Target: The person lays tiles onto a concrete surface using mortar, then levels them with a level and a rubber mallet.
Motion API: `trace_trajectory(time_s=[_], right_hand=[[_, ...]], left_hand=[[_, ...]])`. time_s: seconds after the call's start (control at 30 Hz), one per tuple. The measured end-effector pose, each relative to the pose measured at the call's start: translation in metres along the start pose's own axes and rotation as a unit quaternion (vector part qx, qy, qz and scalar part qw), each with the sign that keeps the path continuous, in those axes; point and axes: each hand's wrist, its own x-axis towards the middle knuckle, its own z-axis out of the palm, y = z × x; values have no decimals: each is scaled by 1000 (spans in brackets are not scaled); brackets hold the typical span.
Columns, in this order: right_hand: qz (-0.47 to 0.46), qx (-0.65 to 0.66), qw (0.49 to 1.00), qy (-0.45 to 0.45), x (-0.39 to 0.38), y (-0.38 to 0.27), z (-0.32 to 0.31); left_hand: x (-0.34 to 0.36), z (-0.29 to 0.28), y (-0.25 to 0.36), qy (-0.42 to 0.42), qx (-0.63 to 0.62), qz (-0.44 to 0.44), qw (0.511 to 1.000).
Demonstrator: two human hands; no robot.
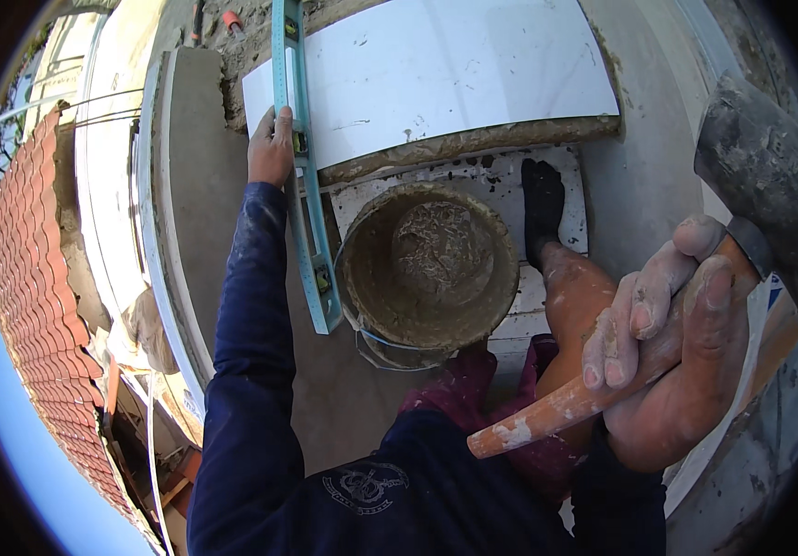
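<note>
My left hand is closed on a long light-blue spirit level, its fingers at the level's edge. The level lies along the left side of a large white tile and reaches past the tile's near edge. My right hand, dusty with dried mortar, grips the wooden handle of a rubber mallet. The mallet's black head is raised at the right, and its handle end points down to the left. Under the tile's near edge shows a thick bed of mortar.
A mortar-crusted bucket with wet mortar inside stands on the lower step in front of me. Beside it is my foot in a dark sock. Grey walls flank the steps. A red-handled tool lies at the far left; a tiled roof lies beyond.
</note>
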Motion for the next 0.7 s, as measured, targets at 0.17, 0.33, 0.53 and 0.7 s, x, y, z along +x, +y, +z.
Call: trace_trajectory(time_s=[0.17, 0.33, 0.53, 0.7], right_hand=[[-92, 12, 995, -33, 7, 9, 13], [-238, -267, 932, -68, 45, -14, 24], [-235, -378, 881, -160, 125, 55, 59], [-391, -522, 720, -237, 154, 112, 78]], left_hand=[[6, 13, 0, -20, 63, -65, 996], [6, 16, -5, 14, 91, -43, 995], [6, 10, 5, -37, 89, -78, 992], [6, 10, 6, -46, 106, -83, 990]])
